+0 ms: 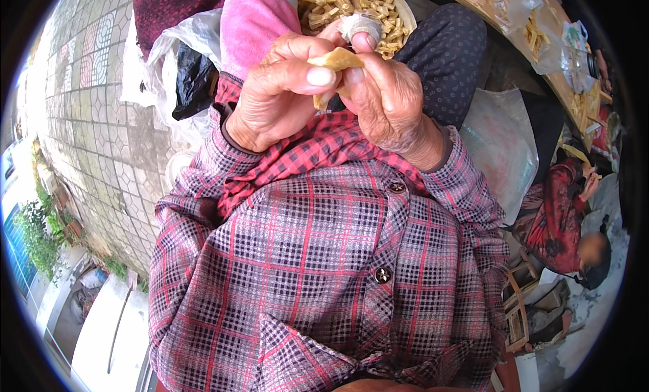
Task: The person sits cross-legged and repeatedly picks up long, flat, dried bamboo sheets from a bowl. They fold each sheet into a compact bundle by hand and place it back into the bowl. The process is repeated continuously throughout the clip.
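Observation:
Both hands are raised together in front of my lap, around a soft, folded yellow strip [336, 58]. My left hand [267, 98] pinches its left part between thumb and fingers. From the other side, my right hand [395, 105] presses it with the thumb. A white wrap [360, 28] covers a finger of the right hand. Part of the strip hangs below the fingertips, and the fingers hide some of it. Just beyond the hands is a pale round bowl [411, 19] holding many small yellow knotted pieces [338, 3].
At the far right runs a wooden table [473, 1] with clear plastic bags [515, 5] and loose yellow strips [535, 37]. Another person [556, 206] sits to the right, hands near a yellow strip. White and black plastic bags [194, 81] lie left of my knee, beside paving [101, 128].

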Available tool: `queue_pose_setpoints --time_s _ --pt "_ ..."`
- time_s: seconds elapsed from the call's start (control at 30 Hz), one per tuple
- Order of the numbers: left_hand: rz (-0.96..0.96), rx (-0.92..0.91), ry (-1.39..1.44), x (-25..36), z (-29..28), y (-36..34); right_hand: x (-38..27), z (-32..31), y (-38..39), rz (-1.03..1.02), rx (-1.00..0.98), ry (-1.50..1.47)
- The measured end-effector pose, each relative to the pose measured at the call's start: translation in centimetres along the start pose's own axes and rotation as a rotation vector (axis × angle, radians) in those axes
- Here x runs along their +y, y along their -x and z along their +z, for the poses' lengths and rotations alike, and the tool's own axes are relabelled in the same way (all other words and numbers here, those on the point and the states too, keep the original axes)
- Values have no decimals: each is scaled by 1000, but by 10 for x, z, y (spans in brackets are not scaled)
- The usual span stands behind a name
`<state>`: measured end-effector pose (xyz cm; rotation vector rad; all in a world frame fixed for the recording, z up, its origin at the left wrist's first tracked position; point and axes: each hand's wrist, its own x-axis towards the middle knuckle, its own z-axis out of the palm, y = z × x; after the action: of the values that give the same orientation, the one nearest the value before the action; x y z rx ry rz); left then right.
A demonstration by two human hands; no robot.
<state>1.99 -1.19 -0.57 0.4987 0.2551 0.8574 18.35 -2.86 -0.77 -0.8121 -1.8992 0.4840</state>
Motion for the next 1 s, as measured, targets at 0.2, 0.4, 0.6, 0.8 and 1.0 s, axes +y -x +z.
queue_pose_setpoints --time_s 0.2,0.4,0.6,0.8,1.0 --pt "204 262 -525 -3 4 -5 14 -5 0 -70 -68 168" --pt "132 247 -1295 5 0 4 24 -7 4 -167 -203 395" --pt "-115 311 -817 3 -12 5 29 -7 9 -213 -286 497" --pt "-153 293 -1163 -1 -15 5 27 -9 15 -174 -361 520" --pt "40 95 -1428 2 -17 13 21 -14 15 -77 -373 274"
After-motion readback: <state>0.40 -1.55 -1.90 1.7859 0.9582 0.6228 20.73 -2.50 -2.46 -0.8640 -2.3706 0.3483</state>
